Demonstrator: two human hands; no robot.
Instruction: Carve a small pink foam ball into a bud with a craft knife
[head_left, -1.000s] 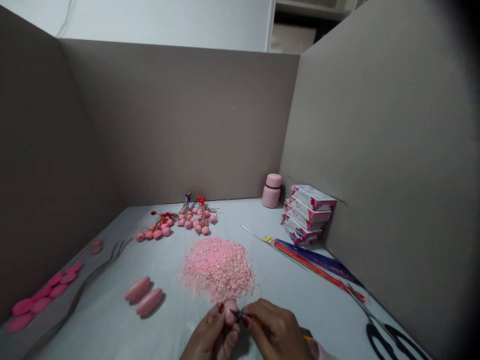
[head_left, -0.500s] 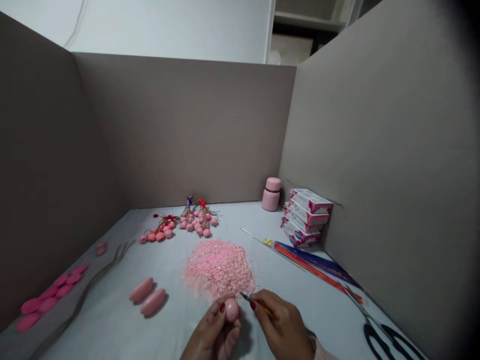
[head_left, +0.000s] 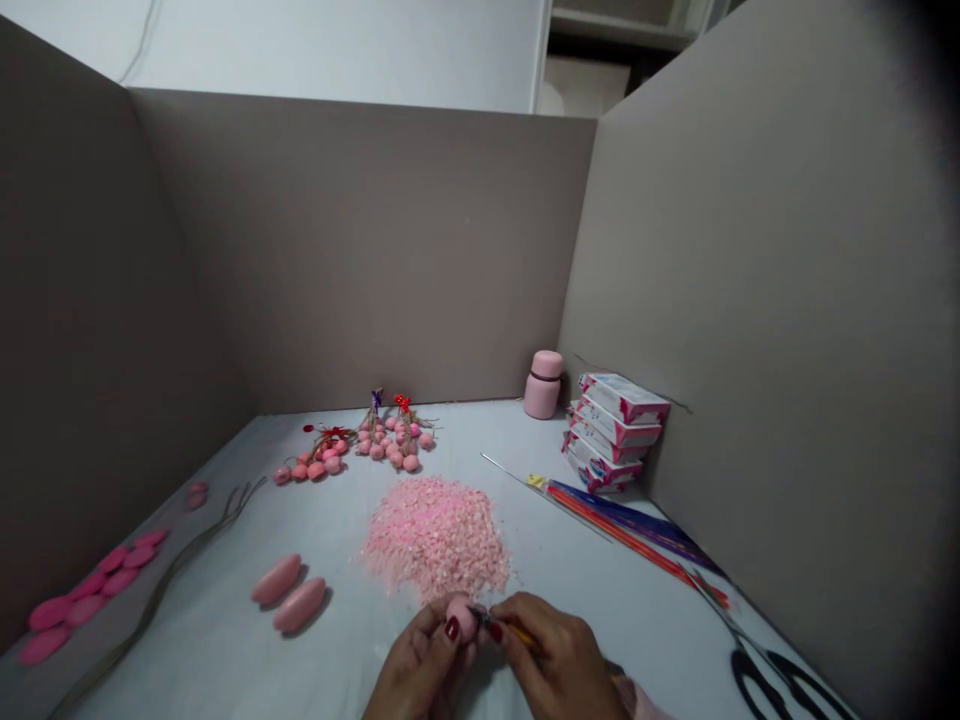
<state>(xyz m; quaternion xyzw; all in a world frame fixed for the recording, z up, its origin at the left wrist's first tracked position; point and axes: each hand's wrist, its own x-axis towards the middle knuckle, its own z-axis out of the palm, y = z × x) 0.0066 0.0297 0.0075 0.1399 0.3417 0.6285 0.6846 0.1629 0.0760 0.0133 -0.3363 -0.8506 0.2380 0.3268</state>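
My left hand (head_left: 420, 658), low in the middle of the view, is closed around a smooth pink ball (head_left: 457, 610). Its thumb presses against the near side. Facing it, my right hand (head_left: 564, 655) grips a small craft knife (head_left: 524, 637) with an orange handle like a pen. The knife's dark metal tip meets the right side of the ball; how deep it sits is too small to tell. Just beyond both hands lies a heap of pink shavings (head_left: 439, 535). Two long pink oval pieces (head_left: 300, 606) rest left of my hands.
Flat pink ovals (head_left: 86, 608) and bare twigs (head_left: 161, 590) lie at left. Tied bunches of pink balls (head_left: 390, 450) sit behind the heap. A pink flask (head_left: 543, 385), stacked boxes (head_left: 619, 425), coloured strips (head_left: 622, 525) and scissors (head_left: 750, 640) are at right. Grey panels (head_left: 360, 250) enclose the table.
The knife tip has moved left and down from above the ball onto its right side. My left hand has turned the ball slightly, and its thumb has shifted. The view has moved slightly.
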